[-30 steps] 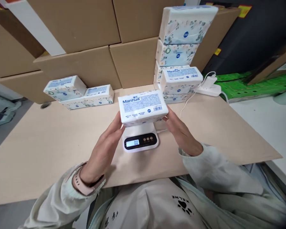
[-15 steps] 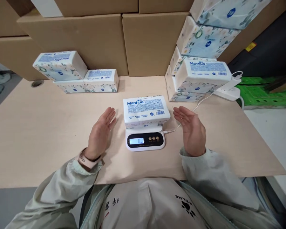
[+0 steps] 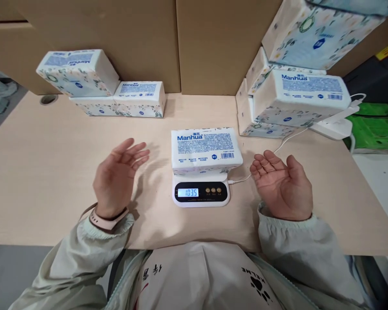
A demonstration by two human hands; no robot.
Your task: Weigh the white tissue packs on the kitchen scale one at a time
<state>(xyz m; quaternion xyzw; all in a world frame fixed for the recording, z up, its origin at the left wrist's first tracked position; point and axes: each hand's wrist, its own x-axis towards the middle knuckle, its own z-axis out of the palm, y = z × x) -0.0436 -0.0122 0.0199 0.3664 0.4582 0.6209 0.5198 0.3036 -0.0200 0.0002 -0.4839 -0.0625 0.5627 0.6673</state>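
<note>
A white and blue Manhua tissue pack (image 3: 207, 150) lies on a white digital scale (image 3: 201, 202), covering its weighing plate. The lit display reads 103.5. To the left of the pack, my left hand (image 3: 116, 176) is held over the table with its fingers apart, touching nothing. On the other side my right hand (image 3: 283, 185) is turned palm up, fingers loosely curled and holding nothing. Both hands are apart from the pack and the scale.
Several more tissue packs (image 3: 139, 103) stand at the back left, and a taller stack of tissue packs (image 3: 300, 99) rises at the right. Cardboard boxes (image 3: 226, 47) line the back. A white cable (image 3: 241, 180) runs from the scale to a power strip (image 3: 334, 127).
Both hands have drawn outward, away from the tissue pack, and the right palm has turned upward. The scale's display has gone from 0.0 to 103.5. The view has shifted slightly.
</note>
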